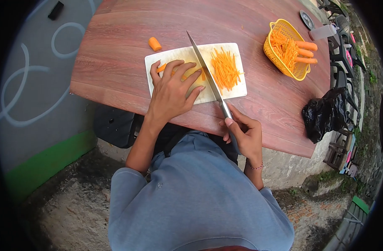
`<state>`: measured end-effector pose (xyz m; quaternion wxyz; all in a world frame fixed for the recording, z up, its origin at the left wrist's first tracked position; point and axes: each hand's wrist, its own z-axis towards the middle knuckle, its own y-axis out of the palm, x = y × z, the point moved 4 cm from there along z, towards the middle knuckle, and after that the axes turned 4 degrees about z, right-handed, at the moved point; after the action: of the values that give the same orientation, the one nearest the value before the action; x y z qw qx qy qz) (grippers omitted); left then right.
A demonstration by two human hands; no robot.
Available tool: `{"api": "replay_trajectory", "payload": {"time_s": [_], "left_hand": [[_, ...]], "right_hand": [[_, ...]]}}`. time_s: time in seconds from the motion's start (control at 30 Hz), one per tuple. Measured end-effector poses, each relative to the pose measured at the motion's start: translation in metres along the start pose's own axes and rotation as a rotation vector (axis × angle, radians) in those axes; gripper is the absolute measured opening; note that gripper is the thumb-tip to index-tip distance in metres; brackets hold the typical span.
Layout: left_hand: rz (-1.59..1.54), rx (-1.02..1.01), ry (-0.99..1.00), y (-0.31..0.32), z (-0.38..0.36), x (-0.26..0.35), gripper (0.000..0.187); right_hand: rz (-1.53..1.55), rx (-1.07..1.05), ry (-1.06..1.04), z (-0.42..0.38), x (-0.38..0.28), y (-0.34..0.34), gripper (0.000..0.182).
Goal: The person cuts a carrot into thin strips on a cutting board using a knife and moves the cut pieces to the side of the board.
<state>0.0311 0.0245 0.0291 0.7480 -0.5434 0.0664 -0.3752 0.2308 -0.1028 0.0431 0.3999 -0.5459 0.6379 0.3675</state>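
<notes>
A white cutting board lies on the wooden table, its surface stained yellowish. My left hand rests over its left half with fingers spread, partly covering some carrot pieces. In my right hand is the handle of a kitchen knife. Its long blade slants up and left across the board, between my left fingertips and a heap of carrot strips on the board's right side. A short carrot stub sits just beyond the board's upper left edge.
A yellow plastic basket at the table's right holds carrot strips and several whole carrots. Behind it are a clear squeeze bottle and a small metal dish. A black plastic bag is by the table's right edge.
</notes>
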Motion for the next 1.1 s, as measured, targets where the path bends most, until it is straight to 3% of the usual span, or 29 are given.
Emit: {"api": "replay_trajectory", "payload": {"time_s": [0.87, 1.1], "left_hand": [[-0.03, 0.043, 0.089, 0.006, -0.001, 0.0, 0.028], [-0.028, 0.063, 0.096, 0.007, -0.002, 0.0, 0.028]], "right_hand": [[-0.028, 0.019, -0.048, -0.001, 0.0, 0.015, 0.046], [-0.282, 0.049, -0.07, -0.017, -0.018, 0.031, 0.044]]}}
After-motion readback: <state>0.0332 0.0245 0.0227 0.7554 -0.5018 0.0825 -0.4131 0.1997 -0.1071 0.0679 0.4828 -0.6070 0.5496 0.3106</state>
